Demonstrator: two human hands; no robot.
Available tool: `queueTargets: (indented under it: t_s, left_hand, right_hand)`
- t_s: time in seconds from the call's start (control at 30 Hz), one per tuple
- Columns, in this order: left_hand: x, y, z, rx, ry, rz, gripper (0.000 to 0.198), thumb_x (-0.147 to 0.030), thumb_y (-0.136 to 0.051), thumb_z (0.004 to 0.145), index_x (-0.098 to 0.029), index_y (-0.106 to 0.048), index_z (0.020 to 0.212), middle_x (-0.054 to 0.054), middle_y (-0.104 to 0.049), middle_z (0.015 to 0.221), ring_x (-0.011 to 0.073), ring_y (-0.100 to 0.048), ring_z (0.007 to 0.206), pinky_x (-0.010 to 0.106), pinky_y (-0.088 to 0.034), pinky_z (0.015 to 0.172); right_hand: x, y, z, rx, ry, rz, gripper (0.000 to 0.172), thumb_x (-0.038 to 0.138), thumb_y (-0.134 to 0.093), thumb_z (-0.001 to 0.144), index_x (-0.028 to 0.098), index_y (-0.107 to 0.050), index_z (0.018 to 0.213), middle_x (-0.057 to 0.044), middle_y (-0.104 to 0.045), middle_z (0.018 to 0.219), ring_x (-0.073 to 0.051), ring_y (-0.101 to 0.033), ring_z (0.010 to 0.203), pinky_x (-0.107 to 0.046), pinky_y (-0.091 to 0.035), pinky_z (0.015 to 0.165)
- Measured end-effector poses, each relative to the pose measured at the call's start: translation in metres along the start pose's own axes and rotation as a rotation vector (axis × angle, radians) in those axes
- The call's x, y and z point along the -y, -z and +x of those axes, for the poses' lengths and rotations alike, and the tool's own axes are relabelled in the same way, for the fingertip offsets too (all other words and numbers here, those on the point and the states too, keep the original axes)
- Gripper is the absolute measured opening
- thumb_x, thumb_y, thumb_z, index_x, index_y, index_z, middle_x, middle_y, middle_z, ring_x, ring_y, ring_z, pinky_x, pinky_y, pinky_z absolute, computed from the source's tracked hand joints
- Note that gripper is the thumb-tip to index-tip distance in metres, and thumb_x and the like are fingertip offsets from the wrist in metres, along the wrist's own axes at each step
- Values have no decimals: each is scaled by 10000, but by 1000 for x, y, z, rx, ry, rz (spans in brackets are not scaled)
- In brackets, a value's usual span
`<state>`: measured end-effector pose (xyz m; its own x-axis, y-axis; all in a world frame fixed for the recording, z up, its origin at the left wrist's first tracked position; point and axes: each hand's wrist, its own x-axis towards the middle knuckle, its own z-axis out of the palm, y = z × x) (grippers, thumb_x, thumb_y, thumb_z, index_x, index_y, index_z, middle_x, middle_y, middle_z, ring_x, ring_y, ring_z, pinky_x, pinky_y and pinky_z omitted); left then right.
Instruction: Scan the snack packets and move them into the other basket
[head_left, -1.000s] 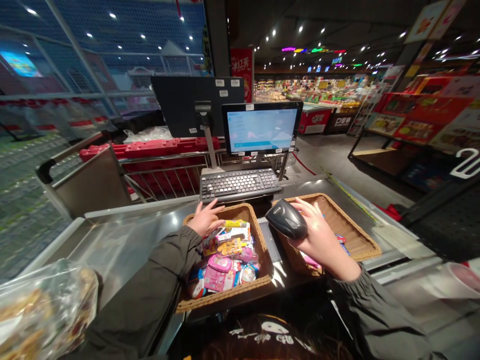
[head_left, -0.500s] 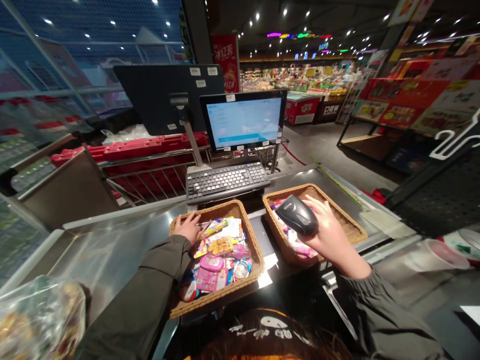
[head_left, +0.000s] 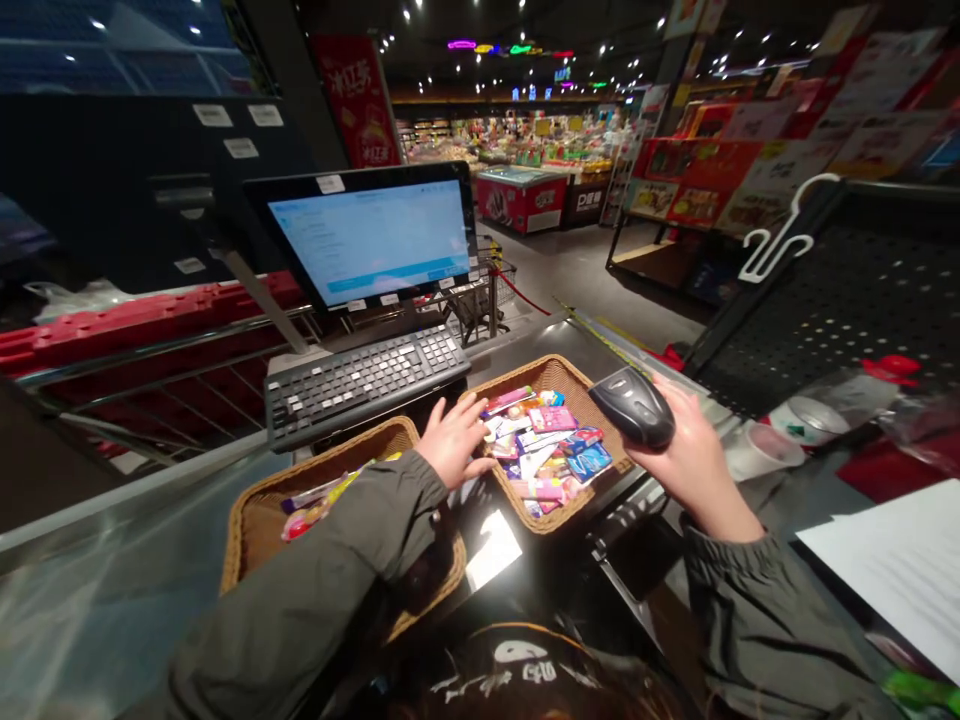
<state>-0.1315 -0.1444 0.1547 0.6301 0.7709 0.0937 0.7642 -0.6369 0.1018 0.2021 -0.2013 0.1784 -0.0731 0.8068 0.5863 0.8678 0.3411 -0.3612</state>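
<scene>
My right hand (head_left: 686, 440) is wrapped round a black handheld barcode scanner (head_left: 634, 405), held over the right edge of the right wicker basket (head_left: 559, 368). Small packaged sweets (head_left: 547, 440) in bright wrappers fill much of that basket. My left hand (head_left: 454, 440) is at the right basket's left rim, fingers spread and stretched toward the sweets, with nothing seen in it. Under my left forearm stands the left wicker basket (head_left: 238, 520); the sleeve hides most of its contents, though a few colourful packets (head_left: 315, 505) show.
Behind the baskets are a black keyboard (head_left: 367, 380) and a lit monitor (head_left: 375, 240). A white hanger (head_left: 780, 245) hangs on the dark panel at right. White paper (head_left: 892, 570) and a plastic cup (head_left: 765, 450) are on the right. A metal counter (head_left: 97, 570) extends left.
My left hand has moved right, from the left basket to the right basket's rim. The scanner has shifted from over the sweets toward the basket's right edge. My view has turned right.
</scene>
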Motion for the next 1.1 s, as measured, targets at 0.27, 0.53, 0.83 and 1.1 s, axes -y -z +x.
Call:
queueTargets:
  t_s: [0.27,0.53,0.83,1.1]
  left_hand:
    - [-79,-70,132,150,-147,43,740,-690,-708,664,-140,-653,1157,221,-275,1577,393,-203,1473,663,-99,1169]
    - [-89,-149,178,193,-199,76,752,-700,-727,621,-166,-676,1148,205,-179,1611,375,-141,1493,635,-39,1185]
    - [-74,-141,191,246,-147,-33,358,-352,-699,732,-162,-742,1033,154,-471,1479,360,-238,1467,612,-57,1201]
    - [-61,-56,184,27,-66,-9,187,-326,-643,800,-227,-761,906,88,-479,1488,374,-187,1479,735,-44,1139]
  right_hand:
    - [-31,9,-12,9,-95,-6,510,388,-646,772,187,-543,1229,-185,-600,1277,-403,-466,1330,-679,-262,1116]
    - [-56,16,-17,17,-166,-14,493,347,-638,770,197,-534,1229,-176,-596,1287,-391,-465,1337,-684,-253,1121]
    - [-69,9,-19,21,-208,-16,540,354,-643,760,181,-524,1257,-188,-592,1296,-392,-461,1341,-682,-260,1122]
    - [-53,-2,-3,-32,-137,-16,537,360,-638,761,186,-527,1256,-184,-603,1281,-408,-478,1319,-696,-281,1105]
